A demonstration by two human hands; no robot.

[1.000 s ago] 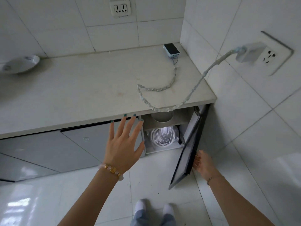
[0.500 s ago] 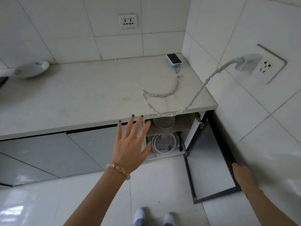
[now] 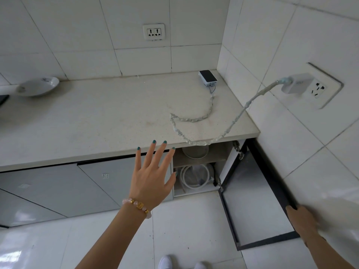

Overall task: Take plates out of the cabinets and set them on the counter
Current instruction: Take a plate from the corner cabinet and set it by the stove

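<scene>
head view: left hand (image 3: 151,183) fingers (image 3: 150,154) spread wide, holding nothing, before the counter (image 3: 97,121) edge; right hand (image 3: 303,220) touches the outer corner of the open door (image 3: 252,200), its fingers blurred, grip unclear; cabinet (image 3: 226,166) shelf bears a round vessel (image 3: 195,152); a plate (image 3: 38,87) sits far left on the counter

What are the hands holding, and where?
Left hand holds nothing, fingers spread. Right hand touches the far edge of the open cabinet door; too blurred to tell a grip.
</scene>
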